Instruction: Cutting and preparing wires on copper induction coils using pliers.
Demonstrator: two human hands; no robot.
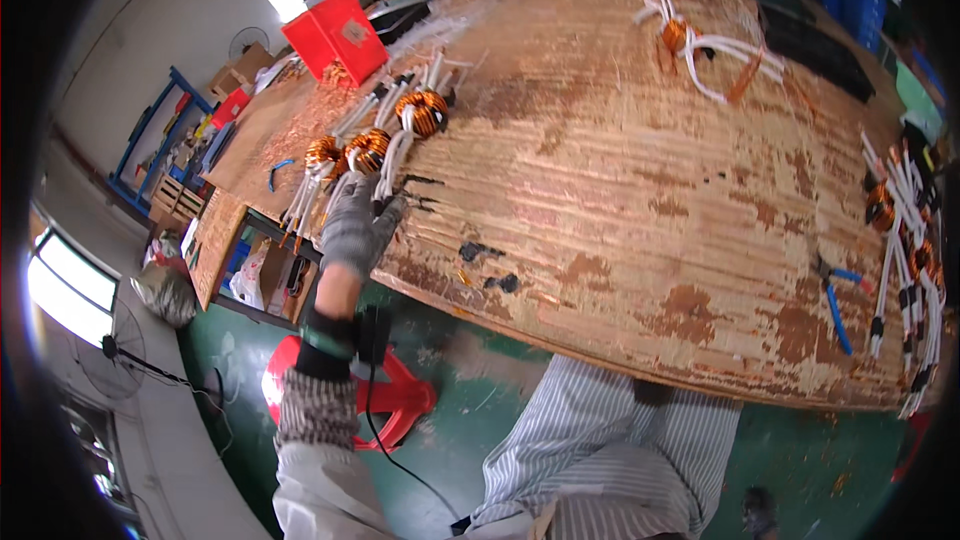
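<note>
My left hand, in a grey knit glove, reaches over the table's left edge. Its fingers are stretched toward a group of copper-wound ring coils with white leads, and the thumb stands apart. The fingertips touch or overlap the leads below the middle coil; the exact contact is hidden. Beside it lie the left coil and, a little farther off, a larger coil with black-banded white leads. My right hand does not show.
A worn wooden table spreads ahead. Blue-handled pliers and bundled coils lie at right, another coil at the far side. A red bin stands far left. Below are a red stool and a cable. A person sits opposite.
</note>
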